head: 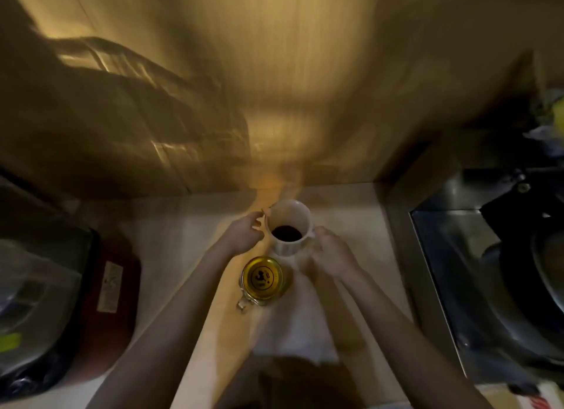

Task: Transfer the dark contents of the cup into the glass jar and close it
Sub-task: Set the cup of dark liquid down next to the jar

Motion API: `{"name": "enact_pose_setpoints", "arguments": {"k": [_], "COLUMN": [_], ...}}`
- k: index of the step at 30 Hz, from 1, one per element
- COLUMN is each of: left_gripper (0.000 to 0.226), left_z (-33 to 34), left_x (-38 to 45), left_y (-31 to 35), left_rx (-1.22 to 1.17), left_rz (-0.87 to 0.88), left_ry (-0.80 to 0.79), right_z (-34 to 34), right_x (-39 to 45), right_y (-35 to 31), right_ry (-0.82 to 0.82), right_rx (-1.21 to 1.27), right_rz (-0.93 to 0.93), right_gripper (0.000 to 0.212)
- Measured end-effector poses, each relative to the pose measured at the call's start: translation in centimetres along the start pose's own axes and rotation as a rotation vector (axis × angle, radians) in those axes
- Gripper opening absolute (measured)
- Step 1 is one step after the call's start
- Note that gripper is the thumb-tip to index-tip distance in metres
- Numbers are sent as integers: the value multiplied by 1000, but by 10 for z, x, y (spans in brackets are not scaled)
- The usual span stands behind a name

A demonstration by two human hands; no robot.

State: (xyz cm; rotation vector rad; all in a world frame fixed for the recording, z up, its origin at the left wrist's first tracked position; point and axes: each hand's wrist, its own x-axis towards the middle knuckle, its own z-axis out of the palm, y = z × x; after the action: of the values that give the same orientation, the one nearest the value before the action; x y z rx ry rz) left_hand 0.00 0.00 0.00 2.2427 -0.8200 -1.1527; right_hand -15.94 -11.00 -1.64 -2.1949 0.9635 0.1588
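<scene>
Motion blur smears the wall behind the white cup (289, 225). The right hand (331, 256) hides the cup's handle; whether its fingers (320, 232) grip cannot be told. Right of the cup, the sink (457, 256) is cut off by the edge.

We see a pale, light-toned countertop (189, 225) running up to a wooden back wall. On it stands a white ribbed ceramic cup (288, 225) with dark contents, upright. Just in front of the cup sits a glass jar with a yellow-tinted lid (263, 280), resting on a white cloth or paper sheet (302, 326). At the left edge lies a dark red appliance with a label (113, 289).
</scene>
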Motion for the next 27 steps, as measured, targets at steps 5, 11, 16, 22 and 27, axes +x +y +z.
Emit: {"name": "enact_pose_setpoints", "arguments": {"k": [5,11,16,22,27], "left_gripper": [52,39,46,51,51], "left_z": [10,6,-4,5,32], "left_x": [-5,-15,-35,-79,-110], "left_y": [0,15,33,59,59], "left_rx": [-317,-432,-419,-484,-538], "left_rz": [59,55,111,217,233], "left_ry": [83,56,59,79,55], "right_z": [9,4,-15,-39,-37], "right_x": [1,3,-15,-60,-99], "right_y": [1,-6,-13,-16,3], "right_ry": [133,115,179,364,386], "right_rx": [41,182,311,504,560], "right_rz": [45,100,46,-11,-11], "right_gripper": [12,15,13,21,27]}}
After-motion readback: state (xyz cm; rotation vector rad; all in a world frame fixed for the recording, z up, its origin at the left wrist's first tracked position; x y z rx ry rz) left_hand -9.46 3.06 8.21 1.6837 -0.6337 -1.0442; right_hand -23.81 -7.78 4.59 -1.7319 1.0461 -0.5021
